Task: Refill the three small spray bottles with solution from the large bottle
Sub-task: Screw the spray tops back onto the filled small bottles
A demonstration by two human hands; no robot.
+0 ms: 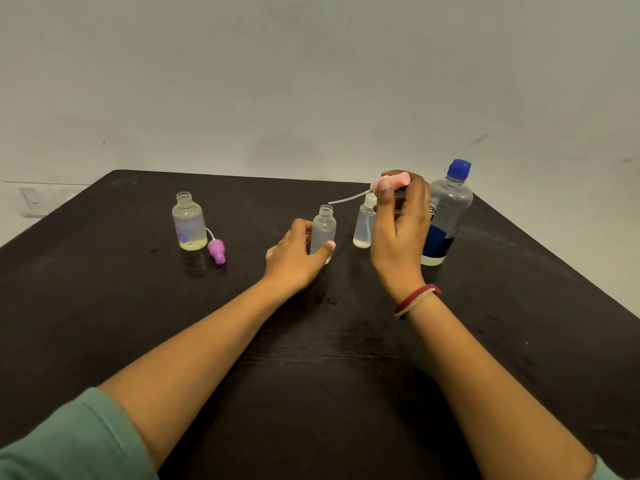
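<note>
My left hand [294, 252] grips a small clear spray bottle [323, 230] that stands uncapped on the black table [242, 341]. My right hand [398, 220] holds its pink spray top [393, 180] lifted above and to the right, the white dip tube [348, 198] pointing toward the bottle's mouth. A second small bottle [363, 223] with a white top stands just behind my right hand, partly hidden. At the left, a third small bottle [188, 223] stands open with a little yellowish liquid, its purple spray top [216, 250] lying beside it. The large bottle [446, 216] with a blue cap stands at the right.
A grey wall rises behind the table's far edge. A wall switch plate [33, 200] shows at far left. The table's right edge slopes down past the large bottle.
</note>
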